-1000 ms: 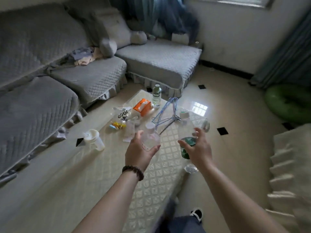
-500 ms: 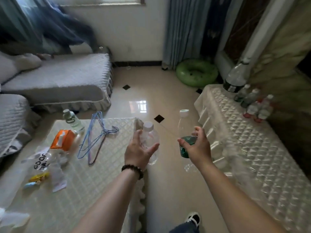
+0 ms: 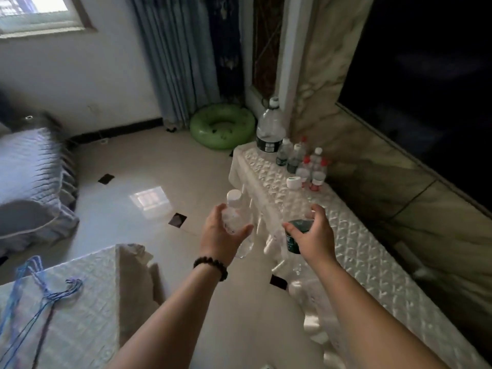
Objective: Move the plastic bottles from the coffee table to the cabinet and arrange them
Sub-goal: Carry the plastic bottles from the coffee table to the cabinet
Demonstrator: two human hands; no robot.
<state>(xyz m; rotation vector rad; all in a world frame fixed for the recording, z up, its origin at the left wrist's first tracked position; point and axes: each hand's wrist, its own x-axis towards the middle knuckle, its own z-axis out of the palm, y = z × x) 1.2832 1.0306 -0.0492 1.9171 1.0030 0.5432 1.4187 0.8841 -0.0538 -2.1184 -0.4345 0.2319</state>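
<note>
My left hand (image 3: 221, 235) grips a small clear bottle (image 3: 235, 209) with a white cap, held upright over the floor. My right hand (image 3: 312, 237) holds a taller clear bottle with a green label (image 3: 292, 209) and white cap, just over the near edge of the cabinet (image 3: 372, 262), which wears a white quilted cover. At the cabinet's far end stand a large water jug (image 3: 269, 130) and several small bottles (image 3: 306, 163), some with red caps. The coffee table (image 3: 74, 315) lies at lower left, behind my hands.
Blue wire hangers (image 3: 34, 291) lie on the coffee table. A green inflatable ring (image 3: 222, 126) sits on the floor by the curtain. A grey-covered sofa (image 3: 29, 182) is at left. Glossy tiled floor separates table and cabinet. A dark screen fills the wall at right.
My view has swung right from the coffee table toward the cabinet. Both hands kept their bottles and now hover close to the cabinet's edge.
</note>
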